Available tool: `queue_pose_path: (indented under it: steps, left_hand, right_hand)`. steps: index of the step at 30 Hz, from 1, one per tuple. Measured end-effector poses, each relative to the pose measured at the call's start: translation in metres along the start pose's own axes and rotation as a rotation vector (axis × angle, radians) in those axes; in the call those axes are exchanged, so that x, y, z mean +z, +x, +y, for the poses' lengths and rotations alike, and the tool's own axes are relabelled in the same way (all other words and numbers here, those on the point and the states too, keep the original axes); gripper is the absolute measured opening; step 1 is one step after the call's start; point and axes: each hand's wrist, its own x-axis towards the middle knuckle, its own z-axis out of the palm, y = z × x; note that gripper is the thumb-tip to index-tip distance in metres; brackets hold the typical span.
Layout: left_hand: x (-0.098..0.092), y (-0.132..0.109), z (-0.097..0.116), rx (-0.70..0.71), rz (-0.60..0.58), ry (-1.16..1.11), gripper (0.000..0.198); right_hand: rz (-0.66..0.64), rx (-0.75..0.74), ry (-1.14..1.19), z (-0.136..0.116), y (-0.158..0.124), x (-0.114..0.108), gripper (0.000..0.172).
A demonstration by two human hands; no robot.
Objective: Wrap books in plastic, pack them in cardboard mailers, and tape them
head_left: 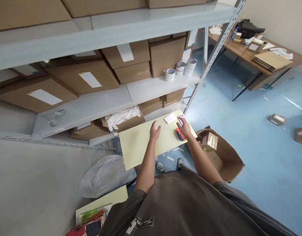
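My left hand (155, 131) is held over the pale yellow table (135, 141), thumb and fingers apart and nothing in them. Toward the table's right end is my right hand (184, 128), also with its fingers apart. Just beyond its fingertips lies a phone (181, 118) with a lit pinkish screen; whether they touch is unclear. An orange and blue tape dispenser (180, 135) sits beside and partly under that hand. A small flat white object (170, 118), perhaps a pad or box, rests on the far edge between both hands.
Metal shelving (151, 87) with cardboard boxes and white tape rolls (170, 74) stands ahead. White gloves (122, 116) fill a box on a lower shelf. An open carton (229, 155) is on the floor at right, a plastic bag (104, 177) at left. Behind is a cluttered brown desk (242, 49).
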Motion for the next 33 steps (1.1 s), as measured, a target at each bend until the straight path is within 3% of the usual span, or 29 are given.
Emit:
queue_pose_path:
  steps: [3, 10, 14, 17, 21, 24, 28, 33]
  left_hand:
    - [0.023, -0.001, -0.012, -0.032, -0.030, 0.019, 0.064]
    - [0.105, -0.028, -0.052, -0.171, -0.093, 0.050, 0.061]
    - [0.128, -0.056, -0.087, -0.282, -0.048, 0.095, 0.056]
    - [0.138, -0.080, -0.105, -0.333, 0.000, 0.129, 0.051]
    - [0.151, -0.103, -0.110, -0.343, 0.032, 0.151, 0.045]
    - [0.159, -0.107, -0.101, -0.339, 0.038, 0.133, 0.043]
    - [0.158, -0.100, -0.076, -0.308, 0.043, 0.121, 0.040]
    - [0.132, -0.081, -0.029, -0.220, 0.102, 0.094, 0.037]
  right_hand:
    - [-0.002, 0.043, -0.059, 0.025, -0.010, -0.004, 0.057]
    - [-0.092, 0.221, -0.147, 0.112, -0.040, -0.002, 0.051]
    - [-0.173, 0.264, -0.185, 0.158, -0.058, 0.016, 0.041]
    - [-0.305, 0.293, -0.263, 0.177, -0.071, 0.037, 0.040]
    - [-0.431, 0.339, -0.474, 0.178, -0.077, 0.063, 0.052]
    - [-0.493, 0.433, -0.567, 0.170, -0.065, 0.069, 0.046]
    - [-0.594, 0.552, -0.523, 0.154, -0.046, 0.050, 0.050]
    - [-0.472, 0.369, -0.386, 0.124, -0.046, 0.009, 0.060]
